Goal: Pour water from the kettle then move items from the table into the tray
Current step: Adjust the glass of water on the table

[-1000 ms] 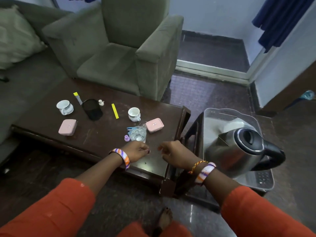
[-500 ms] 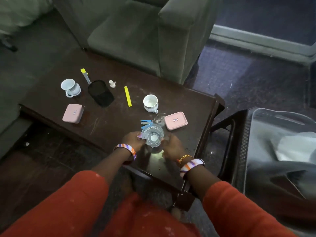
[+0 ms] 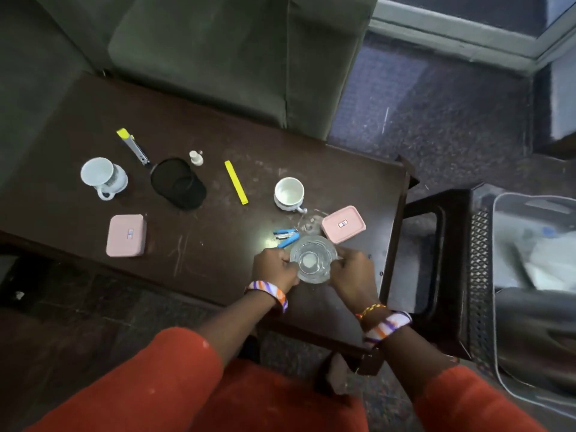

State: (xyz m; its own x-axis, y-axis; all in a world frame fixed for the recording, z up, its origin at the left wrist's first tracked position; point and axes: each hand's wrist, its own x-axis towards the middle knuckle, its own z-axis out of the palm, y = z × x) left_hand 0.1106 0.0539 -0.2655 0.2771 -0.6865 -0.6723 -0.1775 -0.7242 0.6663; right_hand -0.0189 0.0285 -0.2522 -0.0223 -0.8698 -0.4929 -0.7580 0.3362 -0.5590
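Observation:
A clear glass with water (image 3: 312, 260) stands near the front right of the dark wooden table (image 3: 202, 238). My left hand (image 3: 274, 271) grips its left side and my right hand (image 3: 353, 275) grips its right side. The clear plastic tray (image 3: 530, 210) sits on a black stand at the far right. A dark blurred shape low in the tray, the kettle (image 3: 536, 316), shows only in part at the frame's edge. On the table lie two white cups (image 3: 289, 194) (image 3: 104, 176), two pink boxes (image 3: 343, 224) (image 3: 126, 235), a yellow strip (image 3: 236, 182) and a blue stapler (image 3: 285, 236).
A black mesh pen cup (image 3: 177, 182) lies tipped over beside a yellow-ended cutter (image 3: 131, 145) and a small white bottle (image 3: 196, 158). A green armchair (image 3: 233, 51) stands behind the table. The black stand (image 3: 448, 269) sits close against the table's right end.
Both hands have gone from the table's front edge to the glass and closed on it from either side. The view has tilted down and the kettle has slid to the right edge.

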